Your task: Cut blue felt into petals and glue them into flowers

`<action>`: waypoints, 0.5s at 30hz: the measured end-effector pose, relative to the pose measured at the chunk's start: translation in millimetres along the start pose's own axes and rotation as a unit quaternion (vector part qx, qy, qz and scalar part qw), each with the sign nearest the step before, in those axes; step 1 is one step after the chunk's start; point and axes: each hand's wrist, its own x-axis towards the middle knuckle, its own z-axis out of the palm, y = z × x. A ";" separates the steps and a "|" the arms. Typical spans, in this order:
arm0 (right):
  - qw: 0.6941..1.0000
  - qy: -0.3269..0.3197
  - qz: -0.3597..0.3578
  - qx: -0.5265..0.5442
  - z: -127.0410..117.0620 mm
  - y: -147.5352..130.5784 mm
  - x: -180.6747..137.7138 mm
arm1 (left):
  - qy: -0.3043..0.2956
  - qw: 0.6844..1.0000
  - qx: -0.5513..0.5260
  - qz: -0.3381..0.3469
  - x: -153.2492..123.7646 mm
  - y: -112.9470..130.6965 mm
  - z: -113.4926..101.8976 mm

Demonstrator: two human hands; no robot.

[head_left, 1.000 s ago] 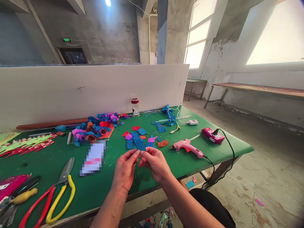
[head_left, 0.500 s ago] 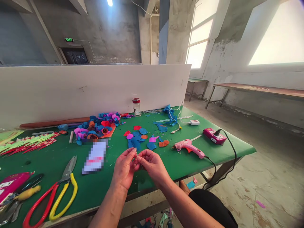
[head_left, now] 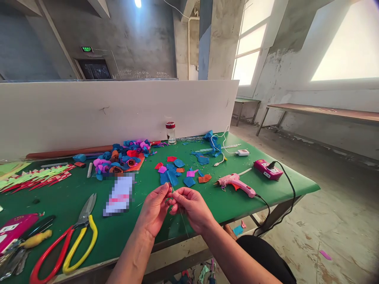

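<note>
My left hand [head_left: 154,209] and my right hand [head_left: 191,207] meet over the front of the green table. Both are closed in a pinch on a thin wire [head_left: 184,223], which slants down between them toward the table edge. Just beyond my fingertips lie cut paper pieces in blue [head_left: 189,181], red [head_left: 171,159], orange [head_left: 204,178] and pink [head_left: 162,169]. To the right rests a pink glue gun [head_left: 237,183] with a clear glue stick in its back. A heap of paper flowers [head_left: 118,159] sits at the back left.
Large scissors [head_left: 79,232] with red and yellow handles lie on the left, near a magenta power strip [head_left: 17,228]. A lidded glass jar [head_left: 171,133] stands before the white board [head_left: 133,110]. The glue gun's cord hangs from another magenta socket block [head_left: 268,169] at the right edge.
The wire now shows as a longer line below my hands, slanting down to the right. My hands have shifted only slightly, still close together.
</note>
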 end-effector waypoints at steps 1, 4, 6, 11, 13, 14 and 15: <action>1.000 -0.003 0.003 0.007 -0.1 -0.2 -0.2 | -0.012 1.000 0.012 -0.003 -0.8 0.5 0.3; 1.000 -0.015 0.007 0.018 -0.6 1.0 -0.6 | -0.015 0.999 0.035 -0.005 -3.2 1.3 3.4; 0.999 -0.019 0.010 0.023 -0.9 2.1 -0.6 | 0.005 0.999 0.039 0.002 -4.2 1.6 5.9; 0.999 -0.022 0.018 0.022 -3.5 4.8 0.4 | 0.026 0.999 0.032 0.000 -3.5 0.4 7.1; 0.999 -0.028 0.020 0.026 -4.9 6.4 0.8 | 0.029 0.999 0.024 0.000 -2.8 -0.4 6.0; 0.999 -0.031 0.022 0.029 -5.5 7.2 0.9 | 0.031 0.999 0.018 0.000 -2.5 -0.7 5.6; 0.999 -0.034 0.024 0.032 -5.9 7.9 0.9 | 0.032 0.999 0.012 -0.002 -2.3 -0.9 5.2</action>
